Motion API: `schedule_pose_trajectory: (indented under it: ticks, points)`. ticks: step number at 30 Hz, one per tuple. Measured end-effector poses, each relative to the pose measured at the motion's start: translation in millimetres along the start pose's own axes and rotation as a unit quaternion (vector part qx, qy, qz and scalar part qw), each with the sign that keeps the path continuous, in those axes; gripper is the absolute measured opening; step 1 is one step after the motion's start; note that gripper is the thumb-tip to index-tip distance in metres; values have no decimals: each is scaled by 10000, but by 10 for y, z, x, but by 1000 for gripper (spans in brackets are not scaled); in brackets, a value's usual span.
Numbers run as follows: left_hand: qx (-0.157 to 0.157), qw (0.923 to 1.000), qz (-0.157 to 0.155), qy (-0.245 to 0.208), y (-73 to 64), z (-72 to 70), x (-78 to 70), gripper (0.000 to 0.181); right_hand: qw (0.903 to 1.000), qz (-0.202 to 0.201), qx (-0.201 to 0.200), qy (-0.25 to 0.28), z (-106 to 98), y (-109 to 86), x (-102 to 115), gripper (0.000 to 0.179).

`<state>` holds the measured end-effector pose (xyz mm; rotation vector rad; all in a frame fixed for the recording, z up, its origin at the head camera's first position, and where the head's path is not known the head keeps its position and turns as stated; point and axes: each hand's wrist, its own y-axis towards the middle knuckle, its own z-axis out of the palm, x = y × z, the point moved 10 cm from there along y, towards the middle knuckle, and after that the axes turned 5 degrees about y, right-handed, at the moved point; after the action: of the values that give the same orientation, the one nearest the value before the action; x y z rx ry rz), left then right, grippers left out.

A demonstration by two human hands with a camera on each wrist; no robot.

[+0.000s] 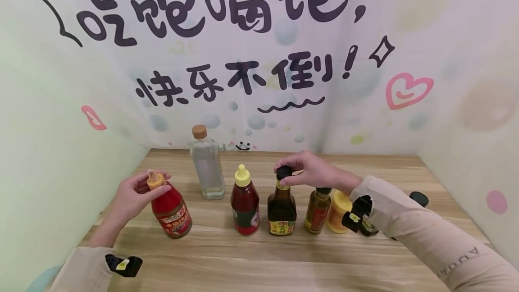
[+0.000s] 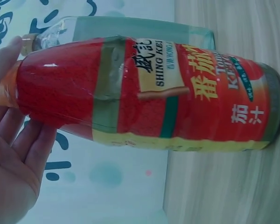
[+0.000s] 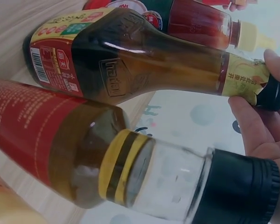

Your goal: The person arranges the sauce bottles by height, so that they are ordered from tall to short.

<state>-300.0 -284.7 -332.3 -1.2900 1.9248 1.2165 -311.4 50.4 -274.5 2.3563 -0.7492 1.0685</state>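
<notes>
- Head view, nearest you: your sleeves reach in over the bare front of the table.
- Your left hand grips the red ketchup bottle at its orange cap and neck, at the table's left; the narrow top probably gives your fingers an easier hold than the wide body.
- Well apart from it, your right hand pinches the black cap of the dark sauce bottle between thumb and fingers, likely for the same reason. Both bases look to be on the table; you can't tell whether either bears full weight.
- Between these two stands the yellow-capped bottle, touched by neither hand.
- Under your right forearm are the small oil bottle and, just beside it, the yellow jar; your wrist passes above them, presumably to clear their tops.
- Farther back, the clear bottle stands behind the row, near the lettered backdrop, perhaps because its height keeps it visible there.
</notes>
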Motion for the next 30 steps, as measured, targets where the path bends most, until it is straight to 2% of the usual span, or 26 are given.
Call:
schedule_pose_trajectory:
  ticks: [2,4,5,8,11,19,25,30]
  points:
    - [-61,9999,-40,85,-6,-5,-68,30,9999,84,18,58,-4,1,-9,30]
    - [-134,9980,-330,528,-26,-5,-260,34,9998,152,30,113,-7,2,-15,30]
    - [-174,9972,-379,616,-28,-7,-308,34,9998,178,28,120,-10,2,-18,30]
    - [-301,9958,-497,710,-26,-24,-422,35,9996,233,32,134,-9,2,-22,31]
    - [-405,9950,-476,785,-7,-47,-493,35,9995,254,30,159,-7,2,-21,31]
    - [-373,9955,-428,754,77,-45,-596,38,9992,332,85,207,-2,-3,-26,30]
    - [-275,9977,-337,524,145,82,-790,35,9991,329,119,249,4,-12,-18,29]
    - [-78,9987,-247,428,205,219,-873,33,9995,184,114,218,6,-4,5,29]
